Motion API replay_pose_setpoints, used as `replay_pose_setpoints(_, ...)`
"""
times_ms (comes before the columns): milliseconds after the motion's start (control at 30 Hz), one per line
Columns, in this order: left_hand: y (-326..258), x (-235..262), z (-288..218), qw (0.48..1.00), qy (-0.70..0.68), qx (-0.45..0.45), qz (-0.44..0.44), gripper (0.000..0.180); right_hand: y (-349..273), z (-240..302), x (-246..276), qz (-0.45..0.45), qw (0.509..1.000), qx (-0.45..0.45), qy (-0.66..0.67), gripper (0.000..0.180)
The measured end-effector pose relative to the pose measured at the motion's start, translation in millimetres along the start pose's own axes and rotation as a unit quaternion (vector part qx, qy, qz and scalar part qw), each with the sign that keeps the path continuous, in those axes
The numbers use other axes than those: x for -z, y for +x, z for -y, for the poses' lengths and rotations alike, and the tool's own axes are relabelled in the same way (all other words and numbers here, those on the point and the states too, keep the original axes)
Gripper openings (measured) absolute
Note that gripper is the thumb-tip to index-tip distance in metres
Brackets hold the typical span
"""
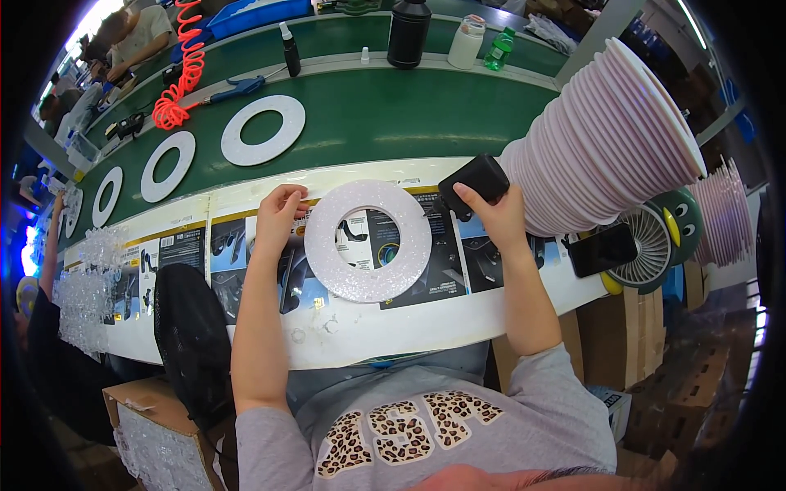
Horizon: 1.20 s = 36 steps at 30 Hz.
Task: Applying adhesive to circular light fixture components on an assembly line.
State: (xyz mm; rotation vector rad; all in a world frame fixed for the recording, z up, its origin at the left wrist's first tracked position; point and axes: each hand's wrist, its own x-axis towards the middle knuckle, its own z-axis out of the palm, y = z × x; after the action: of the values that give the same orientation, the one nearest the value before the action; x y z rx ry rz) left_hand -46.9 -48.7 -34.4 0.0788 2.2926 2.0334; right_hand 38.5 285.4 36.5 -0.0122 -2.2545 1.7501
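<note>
Head view: the white ring point(324, 245) lies flat on the white table point(385, 348), over printed sheets point(446, 262) that show through its hole and past its rim. Right hand point(503, 219) is wrapped around a black block point(479, 177), just right of the ring's upper right rim. Left hand point(281, 213) is just beside the ring's upper left, fingers curled in and narrow; can't tell if they pinch anything.

Tall stack of rings point(598, 147) leans right beside the right hand. Phone point(603, 250) and fan point(643, 245) sit by the table's right end. More rings lie spaced out on the green belt point(409, 114) beyond.

Risks, my judgement: a slip of the block could scuff the ring or shove it sideways. An elbow or wrist swinging right could knock the leaning stack and spill it. Phone looks exposed to the same bump, being near the end. A careless left-hand nudge could skew the ring.

Hard to see: block's underside and most right-hand fingertips are hidden, so its kind is unclear. Whether block and ring touch, can't be sure. Stack's base is partly blocked by the right hand and block. Far-left ring by the co-worker's hand point(59, 204) is small, distorted. Black mesh item point(192, 327) at lower left: unclear what it is.
</note>
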Motion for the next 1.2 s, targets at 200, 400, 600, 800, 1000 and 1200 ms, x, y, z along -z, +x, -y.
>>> replay_pose_setpoints(200, 1, 0, 2, 1.0, -0.002, -0.001, 0.0, 0.016, 0, -1, 0, 0.002, 1.0, -0.003, -0.014, 0.022)
replay_pose_setpoints(400, 1, 0, 2, 1.0, 0.001, -0.002, -0.001, 0.016, 0, -1, 0, 0.001, 1.0, -0.001, -0.017, 0.022)
replay_pose_setpoints(600, 0, 0, -1, 1.0, -0.006, 0.0, 0.0, 0.015, -2, 4, -1, -0.005, 1.0, 0.003, 0.015, 0.023)
replay_pose_setpoints(800, -1, 0, -1, 1.0, -0.008, -0.002, 0.003, 0.015, -11, 9, -13, 0.009, 0.999, 0.014, 0.051, 0.025)
replay_pose_setpoints(1000, -1, 0, -1, 1.0, -0.003, -0.002, 0.005, 0.016, -10, -2, -19, 0.015, 0.999, 0.029, 0.032, 0.029)
replay_pose_setpoints(1200, -1, 0, -2, 1.0, -0.002, 0.0, 0.003, 0.016, -9, -4, -19, 0.018, 0.999, 0.03, 0.022, 0.028)
